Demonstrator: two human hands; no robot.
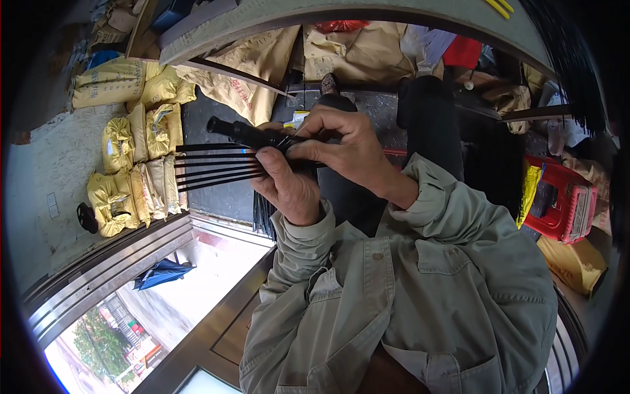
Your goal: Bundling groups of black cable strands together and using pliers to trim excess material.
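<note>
My left hand [289, 190] is closed round what looks like a black umbrella frame [239, 133], its thumb lying along the near side. A thick black tube end sticks out to the left, and several thin black ribs [213, 166] fan out below it. My right hand [354, 141] meets the left at the frame, thumb and fingers pinched together. Between its fingertips shows a thin, shiny wire [295, 133]; its lower end is hidden by the fingers. Under my left wrist hangs a bundle of black ribs [263, 213].
A bench edge [367, 14] curves across the far side, with a bundle of black rods [567, 65] at right. Yellow-brown sacks [118, 190] line the left wall. A red plastic stool [564, 203] stands right. Beyond the doorway at lower left lies a blue umbrella [163, 274].
</note>
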